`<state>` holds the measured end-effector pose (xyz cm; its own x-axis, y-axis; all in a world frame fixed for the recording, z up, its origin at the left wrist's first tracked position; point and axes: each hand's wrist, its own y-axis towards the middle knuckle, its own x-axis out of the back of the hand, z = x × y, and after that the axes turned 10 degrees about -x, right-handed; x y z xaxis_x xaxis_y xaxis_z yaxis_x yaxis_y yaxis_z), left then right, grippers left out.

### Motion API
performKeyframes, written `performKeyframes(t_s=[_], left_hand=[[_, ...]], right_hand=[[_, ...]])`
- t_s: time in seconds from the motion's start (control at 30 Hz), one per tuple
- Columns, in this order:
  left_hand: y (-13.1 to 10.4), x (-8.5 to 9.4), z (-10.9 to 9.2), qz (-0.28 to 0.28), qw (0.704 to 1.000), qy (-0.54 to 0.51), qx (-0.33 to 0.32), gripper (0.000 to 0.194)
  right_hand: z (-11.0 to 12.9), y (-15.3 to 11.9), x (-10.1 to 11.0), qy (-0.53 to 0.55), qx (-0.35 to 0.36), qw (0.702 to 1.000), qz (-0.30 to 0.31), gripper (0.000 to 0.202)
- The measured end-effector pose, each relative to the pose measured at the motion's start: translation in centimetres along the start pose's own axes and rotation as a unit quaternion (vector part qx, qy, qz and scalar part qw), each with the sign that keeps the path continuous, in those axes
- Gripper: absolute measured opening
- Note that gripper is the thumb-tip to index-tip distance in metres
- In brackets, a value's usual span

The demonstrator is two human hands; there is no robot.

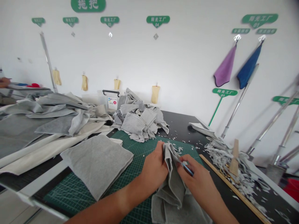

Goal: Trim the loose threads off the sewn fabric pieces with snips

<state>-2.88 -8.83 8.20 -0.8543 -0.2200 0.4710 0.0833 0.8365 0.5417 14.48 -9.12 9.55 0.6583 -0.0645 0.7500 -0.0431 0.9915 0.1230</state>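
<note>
1 black table (179, 118) bears a green mat (133, 175). A heap (140, 121) of gray cloths sits at the mat's far edge; a flat stack (98, 165) lies on its left part. Right of the stack, a folded cloth (175, 188) is held over the mat. The left hand (155, 161) pinches its upper part; the right hand (195, 174) grips a blue tool (188, 170) at its edge. Pale scraps (179, 149) lie scattered beyond.

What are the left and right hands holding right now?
Left hand: closed, holding a folded grey fabric cloth.
Right hand: closed, holding a slim blue tool against the cloth.
</note>
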Motion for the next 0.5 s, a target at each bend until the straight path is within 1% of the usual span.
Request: performKeyframes(t_s=[0.1, 0.13, 0.17, 0.2, 0.27, 0.33, 0.4, 0.5], left_hand=[[0.0, 0.1, -0.7, -0.104, 0.991, 0.079, -0.029, 0.01], [0.0, 0.1, -0.8, -0.132, 0.984, 0.108, -0.046, 0.008], [0.0, 0.1, -1.0, -0.146, 0.978, 0.133, -0.064, 0.007], [0.0, 0.2, -1.1, -0.149, 0.975, 0.146, -0.078, 0.007], [-0.1, 0.3, -1.3, -0.124, 0.98, 0.133, -0.084, 0.01], [-0.2, 0.6, -1.8, -0.092, 0.99, 0.083, -0.068, 0.012], [-0.5, 0.9, -2.5, -0.078, 0.995, 0.033, -0.053, 0.017], [-1.0, 1.2, -3.5, -0.062, 0.996, -0.02, -0.063, 0.028]], right_hand=[[0.0, 0.4, 1.0, -0.007, -0.011, 1.0, -0.019, 0.023], [0.0, 0.5, 1.4, -0.008, -0.01, 1.0, -0.024, 0.026], [0.1, 0.7, 1.8, -0.009, -0.01, 1.0, -0.028, 0.028], [0.1, 0.8, 2.2, -0.009, -0.009, 0.999, -0.033, 0.03], [0.3, 1.1, 2.9, -0.008, -0.003, 0.999, -0.044, 0.034], [0.5, 1.5, 3.6, -0.006, 0.012, 0.998, -0.056, 0.036], [0.7, 1.8, 4.1, -0.008, 0.025, 0.997, -0.066, 0.037], [1.2, 2.3, 4.9, -0.014, 0.033, 0.996, -0.078, 0.038]])
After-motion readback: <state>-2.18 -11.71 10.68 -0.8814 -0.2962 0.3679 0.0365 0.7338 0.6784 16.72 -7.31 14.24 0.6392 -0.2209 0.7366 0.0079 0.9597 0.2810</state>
